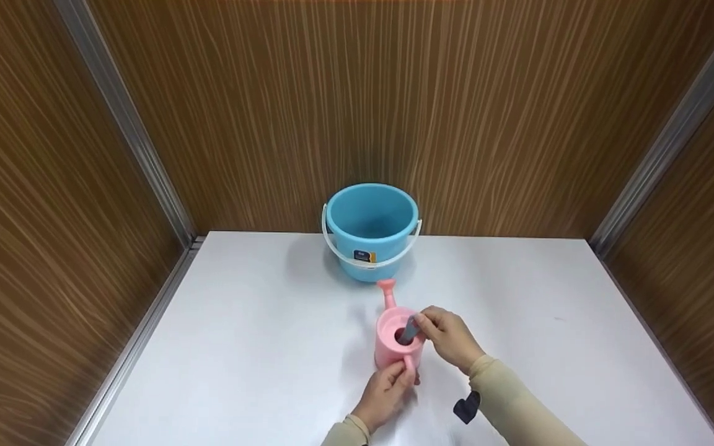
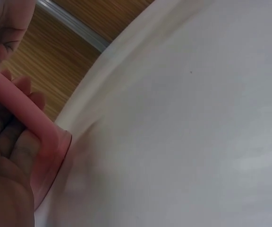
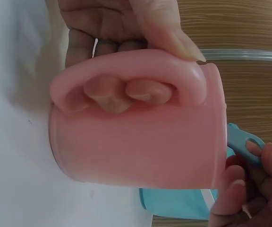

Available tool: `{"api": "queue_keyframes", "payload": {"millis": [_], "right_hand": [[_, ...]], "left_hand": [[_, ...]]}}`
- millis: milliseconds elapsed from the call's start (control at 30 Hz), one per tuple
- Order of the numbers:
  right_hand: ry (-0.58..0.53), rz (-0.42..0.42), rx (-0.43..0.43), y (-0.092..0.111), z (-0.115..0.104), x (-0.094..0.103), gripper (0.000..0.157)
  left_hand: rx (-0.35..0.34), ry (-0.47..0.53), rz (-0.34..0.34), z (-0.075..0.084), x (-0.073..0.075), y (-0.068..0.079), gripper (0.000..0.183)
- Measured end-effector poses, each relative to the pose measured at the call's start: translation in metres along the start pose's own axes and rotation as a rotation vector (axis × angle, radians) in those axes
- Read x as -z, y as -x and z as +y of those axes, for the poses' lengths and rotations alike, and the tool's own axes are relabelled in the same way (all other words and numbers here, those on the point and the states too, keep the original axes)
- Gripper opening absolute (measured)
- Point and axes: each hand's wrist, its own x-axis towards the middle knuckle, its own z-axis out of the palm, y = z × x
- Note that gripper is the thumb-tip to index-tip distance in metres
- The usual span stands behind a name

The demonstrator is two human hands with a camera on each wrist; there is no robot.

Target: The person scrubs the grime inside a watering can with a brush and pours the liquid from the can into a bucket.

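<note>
A pink toy watering can (image 1: 384, 353) stands on the white table, its spout pointing away toward the bucket. My left hand (image 1: 385, 393) grips the can's handle (image 3: 131, 64), with fingers passed through the loop and the thumb on top. Over the can's round top opening, my right hand (image 1: 450, 339) pinches a flat grey-blue handle (image 3: 239, 138) with a hole near its end. The lower part of that tool goes down into the opening and is hidden, so I cannot tell its kind.
Behind the can stands a light blue bucket (image 1: 366, 249) with a white bail handle (image 1: 338, 253) hanging across its front. Wood-grain panels (image 1: 258, 124) wall in the white table (image 1: 258, 347) at the back and both sides. A dark tag (image 1: 467, 407) hangs at the right sleeve.
</note>
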Motion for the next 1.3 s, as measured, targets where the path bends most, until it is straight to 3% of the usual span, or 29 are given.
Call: {"api": "queue_keyframes", "payload": {"millis": [267, 500, 800, 1100, 1300], "right_hand": [[0.046, 0.009, 0.040, -0.004, 0.011, 0.003, 0.025], [-0.022, 0.020, -0.014, -0.010, 0.004, 0.013, 0.032], [-0.083, -0.051, 0.035, -0.017, -0.004, 0.019, 0.030], [0.019, -0.111, 0.161, -0.021, -0.007, 0.008, 0.026], [0.109, -0.121, 0.196, -0.019, -0.001, 0.000, 0.025]], "left_hand": [[0.004, 0.022, -0.014, -0.003, 0.001, 0.001, 0.029], [0.032, 0.021, -0.033, -0.007, 0.007, 0.005, 0.029], [-0.075, -0.088, 0.001, -0.001, 0.020, 0.016, 0.029], [-0.076, -0.115, 0.074, -0.005, 0.031, 0.015, 0.029], [-0.091, -0.121, 0.070, -0.009, 0.033, 0.011, 0.029]]}}
